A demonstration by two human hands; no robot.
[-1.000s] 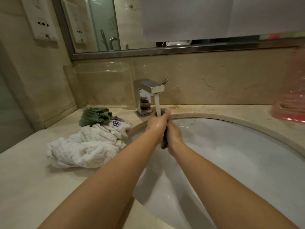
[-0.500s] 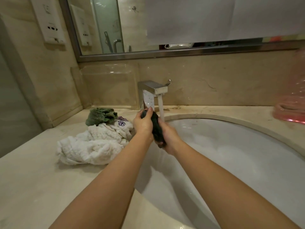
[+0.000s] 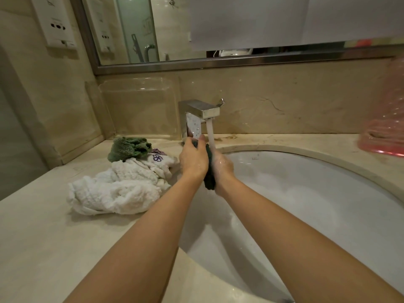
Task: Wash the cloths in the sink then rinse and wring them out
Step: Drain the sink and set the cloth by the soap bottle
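Small dark green wet cloth [image 3: 209, 178] is squeezed upright between both palms, over the back-left of the white oval sink basin [image 3: 306, 204], just beside the water stream [image 3: 211, 133] from the square chrome tap [image 3: 202, 111]. Left hand [image 3: 193, 159] has fingers curled round the cloth's top; right hand [image 3: 222, 169] grips it from the other side (fingers mostly hidden, wet and soapy). Held there so runoff drops straight into the basin; looks like rinse/wring stage for this one, my read.

Other cloths wait on the beige marble worktop [image 3: 39, 237] left of the sink: fluffy white towel [image 3: 113, 193], white cloth with purple print [image 3: 158, 158], crumpled green cloth [image 3: 129, 148], all touching in one pile near the basin rim.

Room: tap body sits close behind the left hand, little clearance there. Basin is open to the right and front. Pink plastic bag [image 3: 384, 136] sits at far right, well apart.
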